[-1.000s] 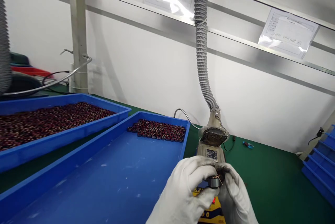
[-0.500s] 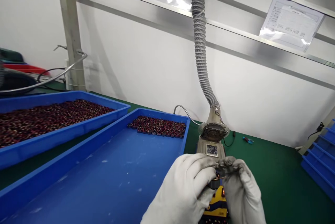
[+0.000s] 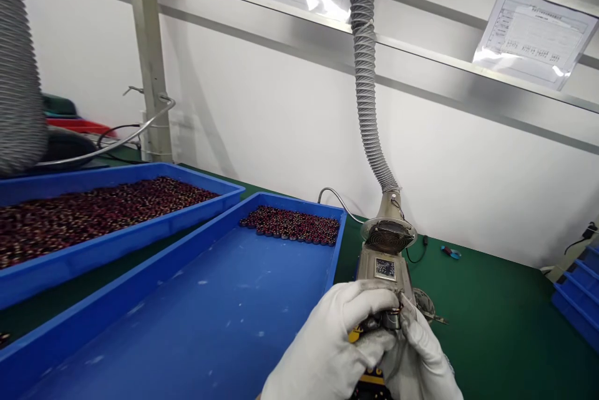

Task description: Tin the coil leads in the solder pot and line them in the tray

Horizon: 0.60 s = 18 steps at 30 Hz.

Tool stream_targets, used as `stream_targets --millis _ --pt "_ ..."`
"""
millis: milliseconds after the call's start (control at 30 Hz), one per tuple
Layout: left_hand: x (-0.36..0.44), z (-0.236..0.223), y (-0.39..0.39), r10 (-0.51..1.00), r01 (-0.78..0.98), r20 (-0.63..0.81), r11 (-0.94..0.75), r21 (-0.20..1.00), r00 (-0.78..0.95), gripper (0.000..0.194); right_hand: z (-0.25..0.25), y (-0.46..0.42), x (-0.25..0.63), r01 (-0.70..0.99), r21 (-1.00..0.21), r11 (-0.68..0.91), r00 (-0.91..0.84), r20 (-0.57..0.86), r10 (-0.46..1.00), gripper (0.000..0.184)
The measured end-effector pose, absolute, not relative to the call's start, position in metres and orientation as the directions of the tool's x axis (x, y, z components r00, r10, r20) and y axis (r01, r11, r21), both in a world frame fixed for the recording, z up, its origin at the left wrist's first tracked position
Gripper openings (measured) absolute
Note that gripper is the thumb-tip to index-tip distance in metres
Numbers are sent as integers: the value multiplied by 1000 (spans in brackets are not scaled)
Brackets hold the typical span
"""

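Observation:
Both my hands wear white gloves with grey-stained fingertips. My left hand point(image 3: 337, 337) is closed around a small dark cylindrical part point(image 3: 391, 320), with copper-coloured bits showing at its top. From the other side, the fingers of my right hand point(image 3: 421, 341) pinch at the same part's edge; the exact contact is hidden. Just beyond the fingers stands a metal-topped machine point(image 3: 386, 269) with a dark square opening and a yellow lower body mostly behind my hands. A small round mesh scoop point(image 3: 425, 305) shows to the right of it.
A blue tray point(image 3: 187, 281) lies left of my hands, with many small dark-red round parts point(image 3: 290, 225) packed at its far end. Another blue tray point(image 3: 229, 194) holds more. A ribbed grey hose point(image 3: 367, 88) hangs over the machine. Blue bins point(image 3: 580, 294) are stacked at right.
My hands have come closer together and the right fingers now press against the dark part. The mesh scoop has come into view. The view has shifted slightly left.

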State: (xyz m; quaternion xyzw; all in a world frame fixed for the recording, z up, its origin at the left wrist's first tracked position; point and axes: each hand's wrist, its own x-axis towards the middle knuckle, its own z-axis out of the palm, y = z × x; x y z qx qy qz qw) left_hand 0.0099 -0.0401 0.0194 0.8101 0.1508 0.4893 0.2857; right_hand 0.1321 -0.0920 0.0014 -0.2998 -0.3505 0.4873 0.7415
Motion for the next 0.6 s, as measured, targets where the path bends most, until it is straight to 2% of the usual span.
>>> stream_targets --millis 67,167,233,367,400,500,533,600 --pt "8 23 -37 564 -173 667 -686 707 486 27 1 -92 132 -529 -789 312 241 213 947 28" --pt "7 25 -32 618 -326 660 -576 750 427 17 -2 -87 130 -530 -802 277 222 185 957 19" --pt "7 22 -30 670 -383 654 -534 753 351 15 -5 -85 129 -536 -800 269 220 175 960 15" --pt "3 19 -27 825 -418 525 -410 811 210 12 -11 -83 130 -544 -800 255 207 167 964 16" --pt "3 20 -27 827 -394 507 -393 831 244 13 -12 -82 131 -539 -800 263 212 174 962 16" --pt "7 24 -29 733 -341 480 -348 874 482 30 -14 -78 132 -502 -811 299 246 198 949 18" --pt "9 25 -30 711 -353 475 -329 876 518 28 -15 -76 132 -491 -817 304 253 200 947 19" --pt "14 26 -33 735 -413 487 -304 858 472 17 -18 -73 132 -488 -821 295 245 195 950 21"
